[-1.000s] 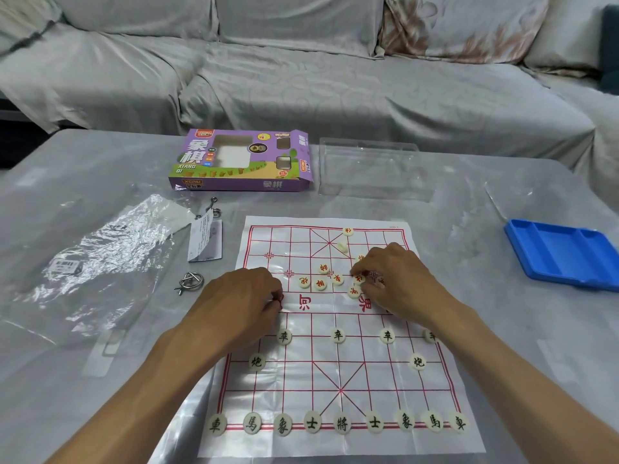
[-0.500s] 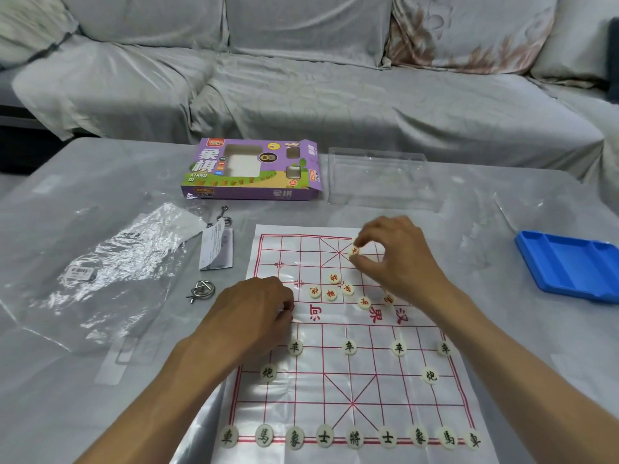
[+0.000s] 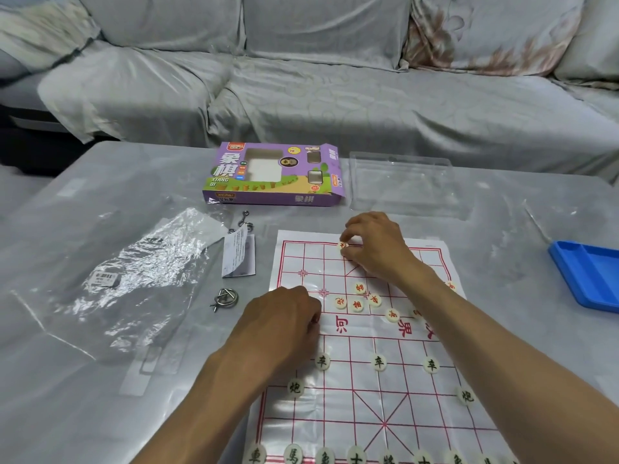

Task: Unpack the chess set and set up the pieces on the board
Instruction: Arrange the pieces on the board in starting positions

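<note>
Cream disc (image 3: 342,246) pinched in right hand (image 3: 375,249) at the board's (image 3: 435,396) far edge: light, slick, best nipped by its rim. Left hand (image 3: 284,326) curled, contents hidden.

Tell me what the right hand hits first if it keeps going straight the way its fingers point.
The right hand holds a red piece at the board's far edge, fingers pointing left and slightly away. Going on, it would likely cross bare board, then meet the purple box; depth is unclear.
</note>
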The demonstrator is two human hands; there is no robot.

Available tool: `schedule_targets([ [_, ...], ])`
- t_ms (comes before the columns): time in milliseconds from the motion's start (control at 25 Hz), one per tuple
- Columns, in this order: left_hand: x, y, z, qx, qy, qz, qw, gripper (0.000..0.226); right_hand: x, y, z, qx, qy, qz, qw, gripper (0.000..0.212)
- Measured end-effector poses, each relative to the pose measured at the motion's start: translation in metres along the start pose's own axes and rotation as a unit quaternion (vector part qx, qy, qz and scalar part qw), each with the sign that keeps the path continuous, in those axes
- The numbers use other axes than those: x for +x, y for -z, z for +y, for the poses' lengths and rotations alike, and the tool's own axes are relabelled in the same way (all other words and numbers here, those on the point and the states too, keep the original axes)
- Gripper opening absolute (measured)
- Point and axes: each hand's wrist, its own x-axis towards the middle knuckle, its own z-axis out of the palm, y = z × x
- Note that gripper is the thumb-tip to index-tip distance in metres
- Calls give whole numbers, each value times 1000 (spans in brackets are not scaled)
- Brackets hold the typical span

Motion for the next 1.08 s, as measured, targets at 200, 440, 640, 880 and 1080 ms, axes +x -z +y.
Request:
schedule_targets([
  [200,-1,0,0,-1,0,-6,1000,24,-2,3,-3,28,-3,-10,1000,30],
  [440,0,3,-1,-6,2,-13,1000,22,-74,51,37,73,-112,93,987,18],
  [640,-1,6,0,-18,9,-14,1000,21,-112,47,49,44,-101,73,991,26],
  [880,-1,6,2,-17,2,-15,1000,22,-92,27,29,0,37,-25,999,36],
  [1080,-2,4,2,-13,2,-13,1000,22,-93,33,40,64,4,41,997,47],
])
